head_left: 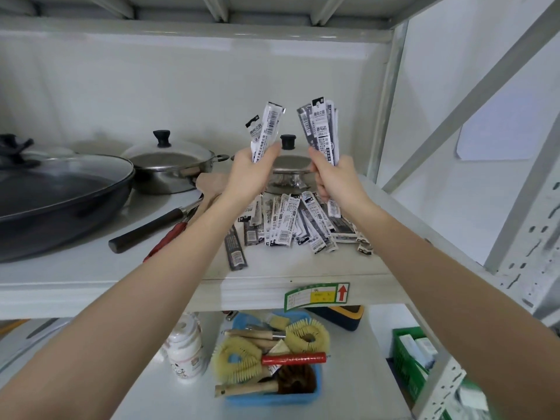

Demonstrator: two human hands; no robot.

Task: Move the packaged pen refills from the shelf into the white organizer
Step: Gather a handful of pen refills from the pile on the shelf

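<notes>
Grey metal shelf (272, 274), pans at 9 o'clock. Left hand (248, 174) and right hand (336, 177) each closed around an upright bundle of thin black-white plastic refill packets (265, 128); loose pile (291, 222) below. Light, slippery, floppy: grip mid-bundle. Organizer unseen.

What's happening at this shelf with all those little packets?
A person is clearing packaged pen refills off a metal shelf. The left hand grips a small bunch of packets and the right hand grips a thicker bunch, both lifted above a loose pile lying beside some lidded pans. No white organizer is in view.
</notes>
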